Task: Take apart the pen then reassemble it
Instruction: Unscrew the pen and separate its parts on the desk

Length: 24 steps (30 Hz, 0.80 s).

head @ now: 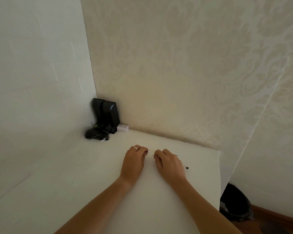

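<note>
Both of my hands rest on the white table (91, 174) near its far edge. My left hand (134, 162), with a ring on one finger, pinches one end of a pale, hard-to-see pen barrel (151, 150) that lies between the hands. My right hand (169, 164) is closed on a thin pen refill (176, 155); its tip pokes out to the left towards the barrel and its tail sticks out to the right. A small black pen piece (187, 168) lies on the table just right of my right hand.
Black speakers (107, 114) with tangled cables and a small white box (122, 128) stand in the far left corner. The table's right edge drops off near a black bin (235, 203) on the floor. Walls close the far and left sides.
</note>
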Tool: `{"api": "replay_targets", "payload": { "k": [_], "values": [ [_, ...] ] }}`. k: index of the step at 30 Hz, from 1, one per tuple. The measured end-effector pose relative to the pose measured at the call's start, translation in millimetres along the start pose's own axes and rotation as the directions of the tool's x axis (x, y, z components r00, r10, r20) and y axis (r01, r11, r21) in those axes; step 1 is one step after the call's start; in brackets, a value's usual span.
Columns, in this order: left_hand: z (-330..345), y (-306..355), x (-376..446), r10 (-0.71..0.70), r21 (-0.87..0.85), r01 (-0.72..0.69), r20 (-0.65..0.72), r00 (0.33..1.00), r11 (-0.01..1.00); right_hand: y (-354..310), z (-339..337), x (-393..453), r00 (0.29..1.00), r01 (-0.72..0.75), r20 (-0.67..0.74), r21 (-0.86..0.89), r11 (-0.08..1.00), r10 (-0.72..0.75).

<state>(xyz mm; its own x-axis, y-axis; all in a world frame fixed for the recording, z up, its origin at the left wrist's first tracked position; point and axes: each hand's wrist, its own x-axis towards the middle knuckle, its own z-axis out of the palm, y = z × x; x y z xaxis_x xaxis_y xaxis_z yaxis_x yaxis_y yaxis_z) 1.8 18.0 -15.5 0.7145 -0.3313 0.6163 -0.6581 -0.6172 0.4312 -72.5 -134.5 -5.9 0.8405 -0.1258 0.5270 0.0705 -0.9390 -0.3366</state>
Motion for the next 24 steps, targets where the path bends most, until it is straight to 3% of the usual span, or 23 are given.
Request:
{"api": "replay_targets", "payload": {
  "k": [8, 13, 16, 18, 24],
  "values": [
    [-1.2, -1.2, 0.1, -0.005, -0.172, 0.014, 0.053, 0.999, 0.985, -0.6, 1.5, 0.8, 0.999, 0.047, -0.007, -0.060, 0.997, -0.047],
    [-2.5, 4.1, -1.2, 0.015, -0.164, -0.008, 0.039, 0.999, 0.987, -3.4, 3.4, 0.7, 0.990, 0.139, -0.011, -0.152, 0.979, -0.142],
    [-1.5, 0.6, -1.0, 0.009, -0.140, -0.006, 0.023, 1.000, 0.990, -5.9, 1.5, 0.8, 0.991, 0.103, -0.068, -0.209, 0.972, -0.119],
    [-1.0, -0.8, -0.9, 0.000, -0.147, 0.005, 0.037, 0.999, 0.989, -6.0, 1.0, 0.3, 0.988, 0.089, -0.107, -0.189, 0.978, -0.110],
    [-1.5, -1.5, 1.2, 0.010, -0.216, 0.020, 0.137, 0.991, 0.976, -6.7, -1.8, -0.7, 0.961, 0.261, -0.086, -0.034, 0.965, -0.263]
  ]
}}
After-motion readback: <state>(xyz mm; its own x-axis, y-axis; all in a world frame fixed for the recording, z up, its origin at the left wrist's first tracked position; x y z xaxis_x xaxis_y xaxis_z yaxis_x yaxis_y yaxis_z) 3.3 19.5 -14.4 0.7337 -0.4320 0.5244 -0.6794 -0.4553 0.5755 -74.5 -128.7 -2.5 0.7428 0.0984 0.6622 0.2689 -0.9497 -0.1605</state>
